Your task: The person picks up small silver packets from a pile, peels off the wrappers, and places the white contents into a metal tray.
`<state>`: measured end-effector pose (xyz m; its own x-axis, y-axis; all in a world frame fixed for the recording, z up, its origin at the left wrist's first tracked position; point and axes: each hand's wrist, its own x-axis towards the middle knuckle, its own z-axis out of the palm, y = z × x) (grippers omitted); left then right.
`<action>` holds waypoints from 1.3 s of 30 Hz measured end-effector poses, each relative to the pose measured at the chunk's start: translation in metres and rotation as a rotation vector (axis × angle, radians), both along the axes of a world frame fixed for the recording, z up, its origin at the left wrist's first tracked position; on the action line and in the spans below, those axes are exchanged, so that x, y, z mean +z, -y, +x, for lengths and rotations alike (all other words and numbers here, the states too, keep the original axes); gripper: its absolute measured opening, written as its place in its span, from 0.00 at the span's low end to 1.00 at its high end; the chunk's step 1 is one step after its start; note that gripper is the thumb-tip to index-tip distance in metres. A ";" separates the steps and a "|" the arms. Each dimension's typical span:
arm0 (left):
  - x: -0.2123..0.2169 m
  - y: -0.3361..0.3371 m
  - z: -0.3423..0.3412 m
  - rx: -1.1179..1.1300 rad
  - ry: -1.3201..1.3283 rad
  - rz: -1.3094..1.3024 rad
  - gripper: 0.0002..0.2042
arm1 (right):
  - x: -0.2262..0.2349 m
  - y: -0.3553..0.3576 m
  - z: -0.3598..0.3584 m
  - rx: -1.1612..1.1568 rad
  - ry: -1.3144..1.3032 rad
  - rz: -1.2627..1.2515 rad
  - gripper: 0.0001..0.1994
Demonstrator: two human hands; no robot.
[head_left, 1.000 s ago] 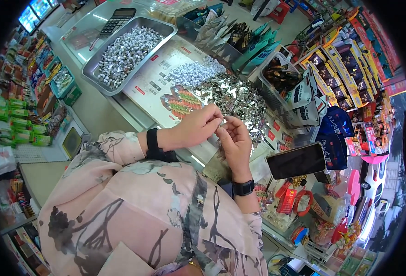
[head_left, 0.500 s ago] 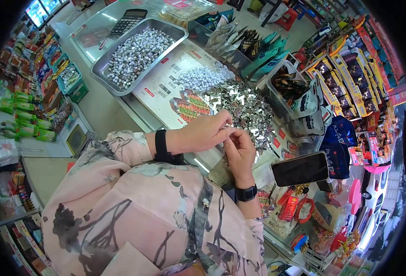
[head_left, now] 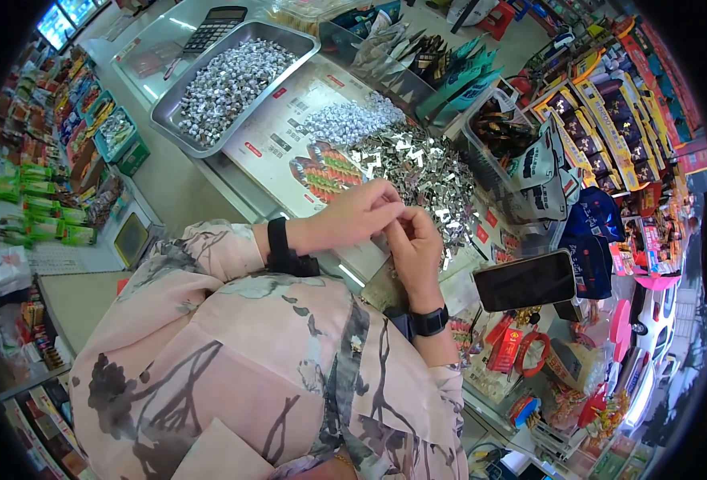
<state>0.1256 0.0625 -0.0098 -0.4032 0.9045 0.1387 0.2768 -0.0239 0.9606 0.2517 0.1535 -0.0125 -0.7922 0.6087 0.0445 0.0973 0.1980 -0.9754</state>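
Note:
Both hands meet over the near edge of the printed board (head_left: 257, 156). My left hand (head_left: 352, 219) is closed in a pinch, its fingertips against those of my right hand (head_left: 416, 250), which pinches too. Whatever sits between the fingertips is too small and too hidden to make out. Just beyond them lies a heap of small shiny silver metal pieces (head_left: 429, 180). It borders a pile of small clear-white pieces (head_left: 349, 122). At the far left, a steel tray (head_left: 197, 150) contains many small silver-and-white pieces (head_left: 237, 88).
A dark-screened phone (head_left: 525, 282) is propped right of my right hand. Clear bins of packets (head_left: 489, 164) line the board's right side. Behind the tray rests a calculator (head_left: 214, 30). Red packets (head_left: 504, 350) and a red ring (head_left: 533, 354) lie at the lower right.
My fingertips have shifted slightly up and left, still pinched together. The view has moved a little, so the tray and board sit slightly farther left. The piles look much the same.

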 end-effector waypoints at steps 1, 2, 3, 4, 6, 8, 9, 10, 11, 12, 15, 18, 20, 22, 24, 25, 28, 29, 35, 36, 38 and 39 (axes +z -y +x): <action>0.003 0.000 -0.004 -0.036 0.266 -0.070 0.10 | 0.002 0.001 -0.001 -0.003 0.000 -0.003 0.07; 0.006 0.000 -0.010 -0.072 0.532 -0.140 0.10 | 0.007 0.004 -0.002 -0.009 -0.050 -0.063 0.08; 0.008 0.000 -0.017 -0.107 0.798 -0.211 0.10 | 0.012 0.006 -0.003 -0.016 -0.099 -0.124 0.09; 0.010 0.001 -0.028 -0.113 0.799 -0.214 0.10 | 0.014 0.006 -0.002 -0.026 -0.149 -0.181 0.10; 0.012 0.013 -0.058 -0.097 1.017 0.026 0.09 | 0.013 -0.003 0.004 -0.033 -0.096 -0.045 0.11; 0.008 0.025 -0.086 0.066 1.010 0.141 0.08 | 0.011 -0.012 0.009 -0.046 0.006 0.228 0.11; 0.010 0.029 -0.097 0.062 1.009 0.137 0.08 | 0.010 -0.011 0.009 -0.051 0.006 0.226 0.11; 0.016 0.034 -0.106 0.202 0.952 0.093 0.07 | 0.010 -0.009 0.009 -0.028 0.052 0.333 0.11; 0.019 0.037 -0.113 0.343 0.891 0.054 0.07 | 0.010 -0.008 0.008 0.001 0.099 0.442 0.11; 0.018 0.040 -0.121 0.343 0.890 0.054 0.07 | 0.010 -0.007 0.007 0.030 0.146 0.551 0.11; 0.012 0.047 -0.133 0.349 -0.109 -0.319 0.10 | 0.013 -0.001 -0.002 -0.033 0.165 0.641 0.09; 0.008 0.047 -0.130 0.265 -0.301 -0.402 0.11 | 0.012 0.000 -0.004 -0.066 0.184 0.728 0.08; 0.008 0.047 -0.128 0.232 -0.404 -0.446 0.12 | 0.009 0.001 -0.008 -0.074 0.194 0.807 0.06; 0.006 0.043 -0.125 0.212 -0.556 -0.447 0.11 | 0.005 -0.001 -0.008 -0.071 0.169 0.816 0.06; 0.006 0.043 -0.123 0.203 -0.637 -0.449 0.10 | 0.002 -0.002 -0.006 -0.080 0.138 0.834 0.05; 0.007 0.044 -0.122 0.203 -0.651 -0.430 0.10 | 0.002 -0.002 -0.005 -0.081 0.133 0.833 0.05; 0.011 0.043 -0.118 0.200 -0.681 -0.393 0.10 | 0.005 -0.001 -0.005 -0.066 0.150 0.802 0.04; 0.016 0.042 -0.116 0.196 -0.690 -0.436 0.10 | 0.007 0.000 -0.005 -0.068 0.149 0.800 0.04; 0.008 0.029 -0.119 0.171 -0.761 -0.473 0.10 | 0.006 -0.001 -0.003 -0.066 0.171 0.721 0.05; 0.005 0.028 -0.120 0.169 -0.758 -0.471 0.10 | 0.004 -0.002 -0.002 -0.065 0.146 0.726 0.05; 0.001 0.029 -0.123 0.167 -0.815 -0.456 0.09 | 0.003 -0.003 -0.001 -0.056 0.143 0.738 0.05; 0.001 0.028 -0.123 0.162 -0.846 -0.448 0.09 | 0.002 -0.004 -0.002 -0.048 0.136 0.749 0.06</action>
<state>0.0022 0.0341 -0.0091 -0.4529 0.8863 0.0966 0.8480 0.3948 0.3535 0.2500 0.1578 -0.0103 -0.7935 0.4887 0.3627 0.2327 0.7943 -0.5613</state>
